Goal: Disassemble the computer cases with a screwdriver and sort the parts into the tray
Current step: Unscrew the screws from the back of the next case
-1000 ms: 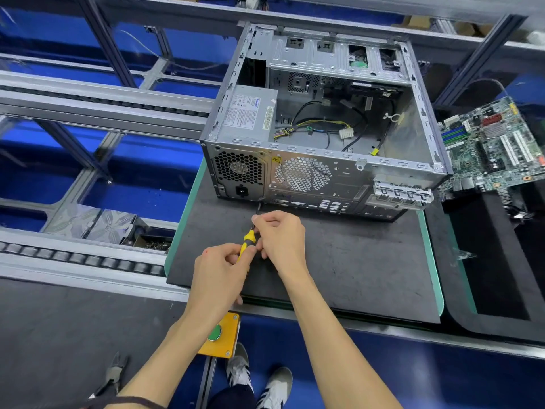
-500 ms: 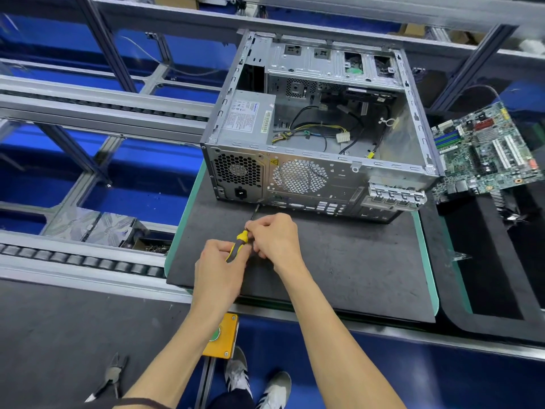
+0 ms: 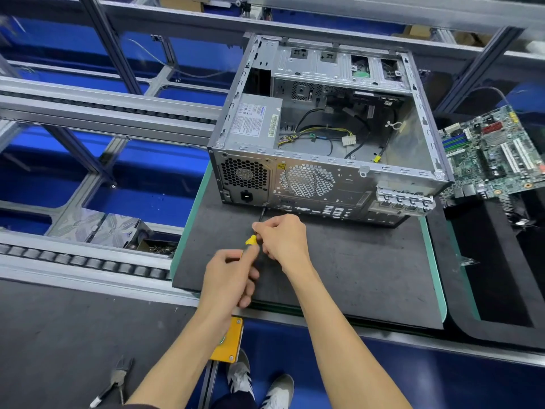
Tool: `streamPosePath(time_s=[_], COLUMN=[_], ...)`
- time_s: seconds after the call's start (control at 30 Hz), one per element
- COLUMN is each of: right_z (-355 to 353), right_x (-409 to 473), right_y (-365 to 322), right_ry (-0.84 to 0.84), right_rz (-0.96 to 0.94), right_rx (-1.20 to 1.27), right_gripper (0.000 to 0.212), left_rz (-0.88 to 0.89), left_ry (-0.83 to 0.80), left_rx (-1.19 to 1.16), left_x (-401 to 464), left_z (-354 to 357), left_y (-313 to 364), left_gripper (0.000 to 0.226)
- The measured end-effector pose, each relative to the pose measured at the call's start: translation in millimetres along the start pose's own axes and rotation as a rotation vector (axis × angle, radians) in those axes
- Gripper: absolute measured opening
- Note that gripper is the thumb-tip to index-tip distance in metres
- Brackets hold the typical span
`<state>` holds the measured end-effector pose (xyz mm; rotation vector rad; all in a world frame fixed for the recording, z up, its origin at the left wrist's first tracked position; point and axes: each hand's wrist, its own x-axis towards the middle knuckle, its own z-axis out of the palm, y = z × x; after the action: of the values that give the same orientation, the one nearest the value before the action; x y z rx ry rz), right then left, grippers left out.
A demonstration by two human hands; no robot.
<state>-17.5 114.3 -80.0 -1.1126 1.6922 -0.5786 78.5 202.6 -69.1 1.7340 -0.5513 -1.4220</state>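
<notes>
Yellow-handled screwdriver [image 3: 251, 240] is gripped by both our hands, left [image 3: 228, 278] and right [image 3: 281, 239], tip at the computer case [image 3: 324, 184] rear's bottom edge on the tabletop [image 3: 354, 267]; we'd keep it square and press firmly.

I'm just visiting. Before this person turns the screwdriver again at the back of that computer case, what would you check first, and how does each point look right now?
1. Screwdriver held firmly: ok; the left hand wraps the handle and the right hand pinches near the shaft.
2. Tip seated in a screw: cannot tell; the shaft reaches the lower edge of the rear panel, but the tip is too small to see.
3. Computer case resting steadily: ok; it sits flat on the dark mat.
4. Motherboard already out: ok; it lies to the right of the case.
5. Loose cables away from the tool: ok; they lie inside the case.
</notes>
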Motion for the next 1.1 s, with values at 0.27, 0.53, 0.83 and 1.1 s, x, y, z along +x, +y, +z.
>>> streamPosePath(time_s=[0.27,0.53,0.83,1.1], right_z=[3.8,-11.2,-10.7,-9.1], right_x=[1.6,8.9,15.2,24.3], right_y=[3.7,-3.6,-7.0,-13.6], right_ry=[0.076,0.041,-0.018,-0.097], right_rz=[-0.067,-0.046,-0.002,0.055], right_rx=[-0.044,-0.018,-0.062,-0.087], right_gripper=[0.028,0.031,0.032,0.023], left_rz=[0.08,-0.223,-0.124,-0.197], left_ry=[0.062,-0.225,-0.101,-0.219], left_rx=[-0.098,-0.539,-0.249,-0.283], left_x=[-4.3,-10.4,-2.6,-5.1], left_z=[5.8,23.6,11.3,3.7], left_y=[-9.6,10.4,8.5,6.2], left_gripper=[0.02,0.036,0.015,0.036])
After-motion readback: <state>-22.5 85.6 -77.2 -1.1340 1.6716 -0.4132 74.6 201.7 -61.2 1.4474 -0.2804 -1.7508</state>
